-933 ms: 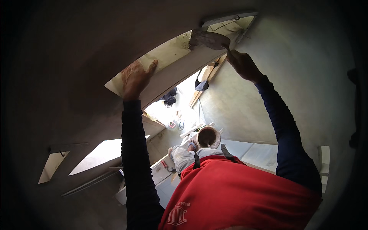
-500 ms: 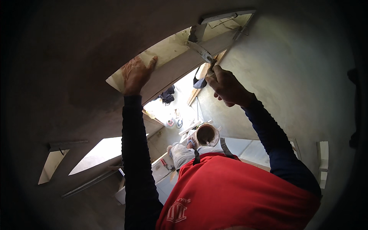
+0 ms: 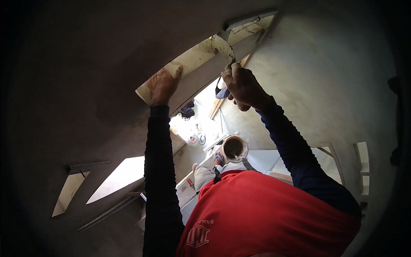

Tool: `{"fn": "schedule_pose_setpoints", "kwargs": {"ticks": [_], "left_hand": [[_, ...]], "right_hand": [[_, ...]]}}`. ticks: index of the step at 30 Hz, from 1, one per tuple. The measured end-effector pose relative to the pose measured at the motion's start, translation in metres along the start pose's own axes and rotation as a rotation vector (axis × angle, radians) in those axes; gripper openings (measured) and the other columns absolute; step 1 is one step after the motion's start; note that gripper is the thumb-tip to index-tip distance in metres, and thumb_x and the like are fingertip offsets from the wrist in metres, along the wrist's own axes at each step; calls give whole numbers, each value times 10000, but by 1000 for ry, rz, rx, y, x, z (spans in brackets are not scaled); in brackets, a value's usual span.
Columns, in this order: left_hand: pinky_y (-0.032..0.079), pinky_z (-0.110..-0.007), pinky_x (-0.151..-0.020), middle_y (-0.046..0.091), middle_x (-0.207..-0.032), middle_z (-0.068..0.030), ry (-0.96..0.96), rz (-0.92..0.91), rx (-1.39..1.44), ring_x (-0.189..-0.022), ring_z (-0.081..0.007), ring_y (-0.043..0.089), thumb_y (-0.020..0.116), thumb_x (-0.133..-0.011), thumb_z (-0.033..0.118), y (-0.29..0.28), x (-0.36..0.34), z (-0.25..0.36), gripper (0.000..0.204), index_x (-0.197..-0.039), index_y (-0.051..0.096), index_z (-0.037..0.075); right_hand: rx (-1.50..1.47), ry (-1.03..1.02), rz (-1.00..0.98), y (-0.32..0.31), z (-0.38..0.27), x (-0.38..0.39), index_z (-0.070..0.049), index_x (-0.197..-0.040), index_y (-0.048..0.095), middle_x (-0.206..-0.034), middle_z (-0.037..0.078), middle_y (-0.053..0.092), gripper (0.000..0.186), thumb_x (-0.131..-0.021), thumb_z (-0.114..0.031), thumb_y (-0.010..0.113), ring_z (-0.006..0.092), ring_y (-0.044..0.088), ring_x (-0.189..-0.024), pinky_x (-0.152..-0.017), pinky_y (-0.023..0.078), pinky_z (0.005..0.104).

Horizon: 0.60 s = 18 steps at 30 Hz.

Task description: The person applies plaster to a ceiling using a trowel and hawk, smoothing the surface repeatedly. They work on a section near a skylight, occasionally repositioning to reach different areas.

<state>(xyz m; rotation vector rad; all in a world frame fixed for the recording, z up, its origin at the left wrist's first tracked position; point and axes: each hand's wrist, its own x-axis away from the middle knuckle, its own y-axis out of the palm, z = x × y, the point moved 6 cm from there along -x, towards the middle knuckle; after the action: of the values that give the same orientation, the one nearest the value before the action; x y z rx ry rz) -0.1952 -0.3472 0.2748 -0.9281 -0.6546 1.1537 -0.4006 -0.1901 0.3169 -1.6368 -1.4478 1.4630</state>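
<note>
My left hand (image 3: pixel 164 88) lies against the pale inner ledge of a slot-like wall opening (image 3: pixel 192 58), thumb spread away from the fingers. Its fingertips are partly lost in the dim light. My right hand (image 3: pixel 246 88) is closed round the handle of a trowel (image 3: pixel 225 46), to the right of my left hand. The narrow, curved blade reaches up into the opening's right end, close to the ledge. Dark smears mark the ledge near the blade, and most of the handle is hidden by my fingers.
Below me a round bucket (image 3: pixel 245 150) with brownish contents stands beside my feet (image 3: pixel 218 157) on a narrow platform. A bright doorway-like gap (image 3: pixel 201 115) shows dark cloth and small items on the floor. Plastered wall (image 3: pixel 317 85) rises at right; other openings (image 3: pixel 117 177) lie lower left.
My right hand has moved a little left and up with the trowel, its blade now turned differently at the opening. My left hand stays on the ledge, while the view has shifted slightly.
</note>
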Motion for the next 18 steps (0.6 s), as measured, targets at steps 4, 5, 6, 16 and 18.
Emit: {"fn": "schedule_pose_setpoints", "kwargs": {"ticks": [4,5,6,16,18], "left_hand": [[383,-484,-1126,604,-1373,-273,-11,-26,27,-1327,-405,534,580,-942,646,-3,4,-1,779,-1347,588,-19],[397,-482,-1111,619,-1350,-272,-1,0,20,-1307,-401,552,580,-941,643,-4,4,0,764,-1321,609,-19],[412,-479,-1097,634,-1327,-271,9,28,13,-1286,-398,570,579,-941,641,-6,4,-1,751,-1296,629,-18],[509,-482,-955,740,-1046,-243,45,76,73,-1057,-388,696,546,-962,624,0,1,-7,670,-1067,745,-7],[508,-474,-960,742,-1060,-238,43,64,62,-1066,-380,698,545,-965,620,4,-1,-9,663,-1072,746,-3]], "right_hand": [[-304,306,-132,-5,-6,-8,94,-1147,613,-1033,268,558,384,-868,-147,719,355,622,-835,-740,552,439],[-222,287,-167,-7,-12,-10,97,-1137,613,-1042,272,566,382,-876,-162,719,357,630,-851,-755,554,440],[-178,270,-174,-11,-17,-11,103,-1125,610,-1051,285,582,373,-901,-180,704,359,643,-878,-772,558,446],[-475,773,18,-27,-42,21,44,-1083,513,-773,133,617,371,-1055,-325,491,220,694,-563,-443,519,342],[-437,775,-23,-20,-42,29,41,-1080,511,-774,121,604,360,-1052,-318,488,227,691,-557,-449,522,347]]}}
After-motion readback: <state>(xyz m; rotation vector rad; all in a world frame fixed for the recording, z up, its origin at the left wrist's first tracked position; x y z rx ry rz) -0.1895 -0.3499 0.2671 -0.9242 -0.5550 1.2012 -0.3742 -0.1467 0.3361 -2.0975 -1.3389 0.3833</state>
